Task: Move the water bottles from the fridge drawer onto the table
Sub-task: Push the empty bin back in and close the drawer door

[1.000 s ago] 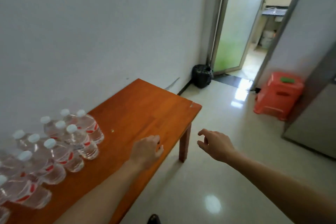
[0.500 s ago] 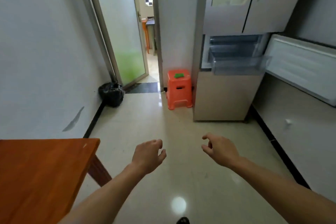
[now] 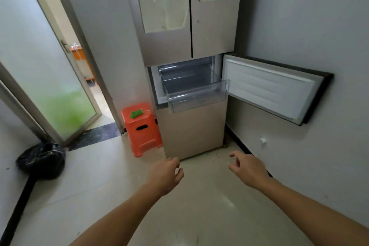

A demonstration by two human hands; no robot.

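Two empty hands show in the head view: left hand (image 3: pixel 165 175) and right hand (image 3: pixel 247 170) hover over the floor (image 3: pixel 99 195) short of the fridge (image 3: pixel 191 132), fingers loosely curled, holding nothing. The clear fridge drawer (image 3: pixel 197 98) stands pulled out beside the swung-open door (image 3: pixel 269 90), and no water bottles show through its front wall; the table is out of view. Best, I judge, to step close and look over the drawer's rim before reaching.
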